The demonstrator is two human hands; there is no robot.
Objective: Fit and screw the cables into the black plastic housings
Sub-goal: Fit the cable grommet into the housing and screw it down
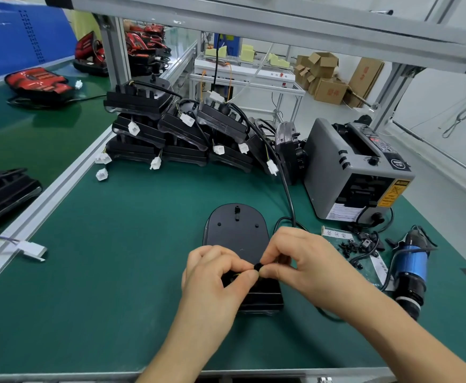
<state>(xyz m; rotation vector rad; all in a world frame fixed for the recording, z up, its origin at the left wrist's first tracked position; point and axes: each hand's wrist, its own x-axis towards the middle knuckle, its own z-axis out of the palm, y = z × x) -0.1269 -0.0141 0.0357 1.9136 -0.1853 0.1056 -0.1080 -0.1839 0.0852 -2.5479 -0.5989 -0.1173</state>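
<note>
Rightward of cable (289, 200): screws (349, 246), blue tool (410, 268)

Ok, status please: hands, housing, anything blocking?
Left hand and right hand pinch a small black part over the black housing. Blue tool lies untouched, right. Nothing blocking.

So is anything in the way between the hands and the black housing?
No, nothing that I can see. The left hand and right hand both pinch a small black piece right over the black housing, with nothing between.
</note>
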